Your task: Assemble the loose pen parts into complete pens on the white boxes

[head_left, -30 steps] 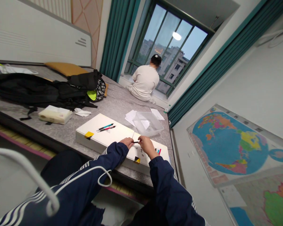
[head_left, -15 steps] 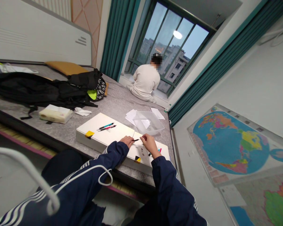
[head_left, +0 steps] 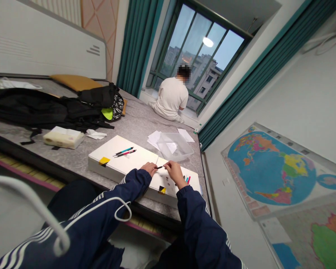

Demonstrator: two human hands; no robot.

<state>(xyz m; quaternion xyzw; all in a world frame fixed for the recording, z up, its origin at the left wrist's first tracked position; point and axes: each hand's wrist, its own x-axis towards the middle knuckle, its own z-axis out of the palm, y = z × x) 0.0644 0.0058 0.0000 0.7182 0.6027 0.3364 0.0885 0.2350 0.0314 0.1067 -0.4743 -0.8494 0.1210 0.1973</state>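
Above the white boxes [head_left: 120, 164], my left hand [head_left: 149, 169] is closed on a thin black pen part [head_left: 159, 167]. My right hand [head_left: 173, 172] pinches at the other end of this part; whether its fingertips hold a separate small piece is too small to tell. Two assembled pens, a teal one [head_left: 123, 151] and a red one [head_left: 128, 153], lie on the left box. Small dark pieces [head_left: 168, 181] rest on the right box below my hands. Red and teal pen parts [head_left: 187, 179] lie beside my right wrist.
A clear plastic bin [head_left: 176, 146] and white papers [head_left: 154, 139] lie behind the boxes. To the left are a tissue pack [head_left: 64, 137] and a black backpack [head_left: 44, 108]. A person [head_left: 172, 95] sits by the window. A white cable [head_left: 98, 207] crosses my left sleeve.
My right hand has moved slightly closer to my left hand, and the gap at the pen part has narrowed. The whole view has shifted slightly.
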